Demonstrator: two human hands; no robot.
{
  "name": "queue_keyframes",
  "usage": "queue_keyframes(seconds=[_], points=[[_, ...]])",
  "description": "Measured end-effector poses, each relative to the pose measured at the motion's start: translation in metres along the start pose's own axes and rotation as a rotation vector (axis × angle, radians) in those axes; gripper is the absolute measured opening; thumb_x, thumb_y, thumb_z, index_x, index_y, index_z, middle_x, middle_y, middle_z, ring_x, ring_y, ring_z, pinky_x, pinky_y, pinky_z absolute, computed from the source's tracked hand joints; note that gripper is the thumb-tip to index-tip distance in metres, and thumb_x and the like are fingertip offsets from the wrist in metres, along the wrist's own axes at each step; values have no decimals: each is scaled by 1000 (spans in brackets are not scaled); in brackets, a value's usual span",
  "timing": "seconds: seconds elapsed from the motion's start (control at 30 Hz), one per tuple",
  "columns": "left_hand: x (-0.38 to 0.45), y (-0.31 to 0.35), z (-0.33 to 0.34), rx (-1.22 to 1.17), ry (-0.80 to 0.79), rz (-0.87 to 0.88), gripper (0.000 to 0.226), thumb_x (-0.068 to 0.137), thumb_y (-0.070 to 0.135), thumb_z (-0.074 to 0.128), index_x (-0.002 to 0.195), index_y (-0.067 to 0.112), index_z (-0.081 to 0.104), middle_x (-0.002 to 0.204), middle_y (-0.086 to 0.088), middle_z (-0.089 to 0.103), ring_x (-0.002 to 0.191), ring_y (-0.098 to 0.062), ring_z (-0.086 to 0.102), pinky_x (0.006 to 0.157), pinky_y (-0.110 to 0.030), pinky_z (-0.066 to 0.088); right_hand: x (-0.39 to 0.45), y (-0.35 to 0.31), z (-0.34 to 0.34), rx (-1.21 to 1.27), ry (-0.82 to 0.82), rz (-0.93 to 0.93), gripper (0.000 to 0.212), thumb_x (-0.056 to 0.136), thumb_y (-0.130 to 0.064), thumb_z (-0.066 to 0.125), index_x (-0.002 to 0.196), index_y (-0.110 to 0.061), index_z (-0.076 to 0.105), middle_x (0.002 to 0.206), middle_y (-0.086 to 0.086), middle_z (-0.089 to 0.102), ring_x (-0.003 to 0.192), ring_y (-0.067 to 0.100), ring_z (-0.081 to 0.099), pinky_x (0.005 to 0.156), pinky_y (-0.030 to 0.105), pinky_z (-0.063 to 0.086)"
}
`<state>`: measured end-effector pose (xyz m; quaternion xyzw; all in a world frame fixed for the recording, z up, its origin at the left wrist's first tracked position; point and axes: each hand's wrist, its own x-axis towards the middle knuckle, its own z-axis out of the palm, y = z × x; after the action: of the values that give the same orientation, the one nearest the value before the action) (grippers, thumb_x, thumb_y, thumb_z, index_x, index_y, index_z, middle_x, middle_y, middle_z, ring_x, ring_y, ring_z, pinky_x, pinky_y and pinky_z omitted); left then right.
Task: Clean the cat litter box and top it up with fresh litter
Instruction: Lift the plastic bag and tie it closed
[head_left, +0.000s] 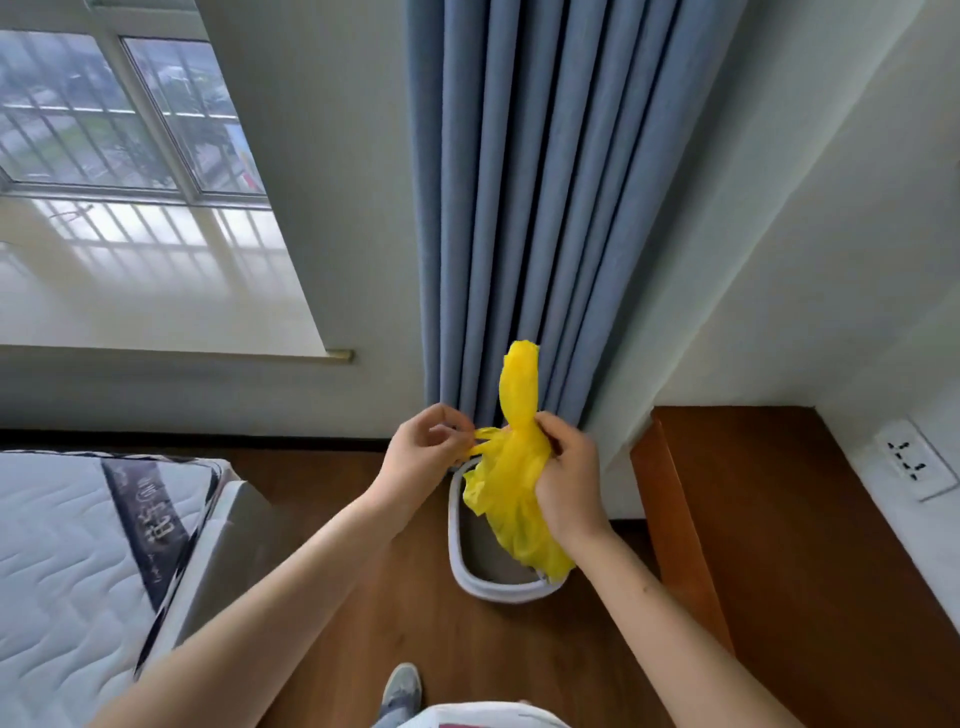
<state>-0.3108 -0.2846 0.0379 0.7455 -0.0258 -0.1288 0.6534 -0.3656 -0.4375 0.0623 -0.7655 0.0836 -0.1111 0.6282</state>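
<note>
A crumpled yellow plastic bag (511, 478) hangs in the air between both hands, one of its handles sticking up in front of the curtain. My right hand (563, 475) grips the bag's bunched body from the right. My left hand (428, 447) pinches a thin strip of the bag at its left side. Directly below on the wooden floor stands the litter box (470, 577), a grey tub with a white rounded rim; the bag and my right hand cover most of its inside.
Blue curtains (524, 208) hang just behind the box. A wooden cabinet (779, 519) stands to the right, with a wall socket (914, 460) above it. A white mattress (78, 561) lies at the left. A window (119, 119) is up left. My shoe (400, 688) is below.
</note>
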Motion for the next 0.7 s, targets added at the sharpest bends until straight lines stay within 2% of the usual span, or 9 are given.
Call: queue_keyframes(seconds=[0.07,0.13,0.2,0.27,0.33,0.43,0.57,0.63,0.7], points=[[-7,4,-9,118,27,116,7,88,18,66,93,22,66,91,4,67,89,-11,64,79,-23,51,2,-3,2,-67,-2,-54,17,92,-3,57,79,-6,66,67,2,63,63,8,58,57,25,49],[-17,13,-14,237,-45,190,31,81,46,63,110,35,62,113,12,60,112,-6,56,93,-20,45,5,-7,1,-116,-25,-80,11,90,-4,61,80,-5,65,67,1,63,60,2,55,53,17,45],[-26,21,-7,254,-169,174,39,76,58,61,112,43,60,119,14,57,121,-6,47,99,-23,39,10,-10,0,-203,-53,-92,7,86,-7,66,81,-10,62,69,-4,63,62,2,55,52,17,43],[-30,31,9,162,-186,141,24,79,55,63,100,42,63,108,8,63,111,-8,53,93,-24,44,15,-12,1,-368,-99,-106,11,83,-5,64,79,-14,58,67,-6,61,60,4,53,53,23,41],[-27,35,22,41,-86,126,6,91,35,64,89,30,65,87,6,65,85,-3,60,76,-23,47,18,-17,3,-517,-150,-114,13,83,-1,56,78,-12,60,65,-5,59,59,8,52,51,24,37],[-18,28,31,171,104,192,22,101,21,52,79,19,56,74,4,54,67,0,49,64,-19,37,21,-25,1,-556,-210,-99,9,78,-3,57,74,-6,64,61,4,60,59,17,51,53,28,38],[-15,29,39,220,118,263,35,105,17,41,71,25,38,65,6,42,56,-1,45,54,-14,34,27,-30,-7,-545,-311,11,21,77,-6,61,57,-5,55,58,9,44,57,11,39,52,23,32],[-13,32,43,219,130,264,34,105,19,39,72,26,36,60,3,42,51,-4,45,50,-18,33,32,-34,-12,-495,-377,119,26,81,-13,60,57,-7,51,55,3,39,57,13,39,55,29,31],[-12,33,44,245,126,286,33,105,21,39,74,29,35,58,4,42,50,-8,42,50,-26,32,37,-38,-17,-411,-432,205,24,78,-20,61,65,-1,56,59,10,46,61,18,47,59,33,35]])
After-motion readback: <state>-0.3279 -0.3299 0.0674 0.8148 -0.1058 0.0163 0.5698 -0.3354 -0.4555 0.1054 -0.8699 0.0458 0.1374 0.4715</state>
